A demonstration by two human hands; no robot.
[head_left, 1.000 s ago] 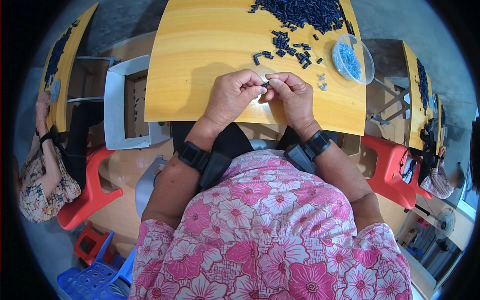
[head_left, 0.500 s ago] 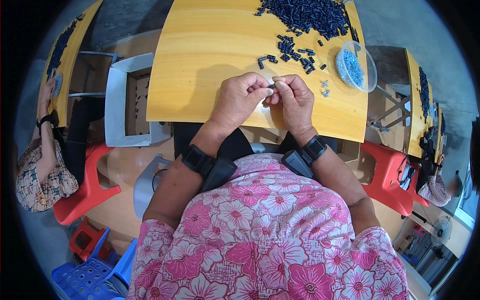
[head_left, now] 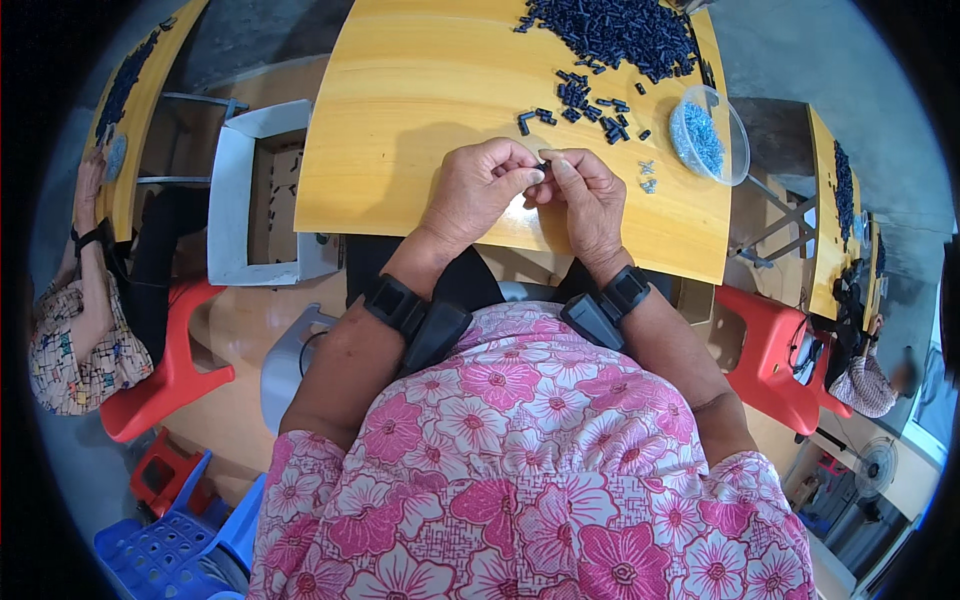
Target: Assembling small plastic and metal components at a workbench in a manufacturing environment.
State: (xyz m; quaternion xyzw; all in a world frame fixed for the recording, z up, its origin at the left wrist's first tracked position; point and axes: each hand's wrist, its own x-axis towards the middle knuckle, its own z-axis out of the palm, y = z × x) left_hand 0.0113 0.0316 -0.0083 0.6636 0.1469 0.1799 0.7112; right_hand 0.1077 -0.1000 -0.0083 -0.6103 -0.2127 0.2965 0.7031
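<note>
Above the near part of the yellow table point(head_left: 400, 120), my left hand point(head_left: 478, 192) pinches a small black plastic piece point(head_left: 543, 169) between thumb and fingertips. My right hand point(head_left: 588, 200) meets it there, its thumb and forefinger closed at the other side of the same piece. The fingers cover most of it, so its exact shape is hidden. Just beyond my hands lies a loose group of short black cylindrical parts point(head_left: 575, 97). To the right of my right hand are a few small clear bits point(head_left: 648, 178).
A large heap of black parts point(head_left: 625, 35) covers the table's far end. A clear round tub point(head_left: 735, 150) with bluish pieces stands at the right edge. An open white carton point(head_left: 228, 210) sits left of the table. Co-workers sit at tables on both sides, near red chairs point(head_left: 765, 355).
The whole view has shifted slightly. My hands stay together on the black piece, with only a small change in the fingers. At the left, a co-worker's hand has moved a little.
</note>
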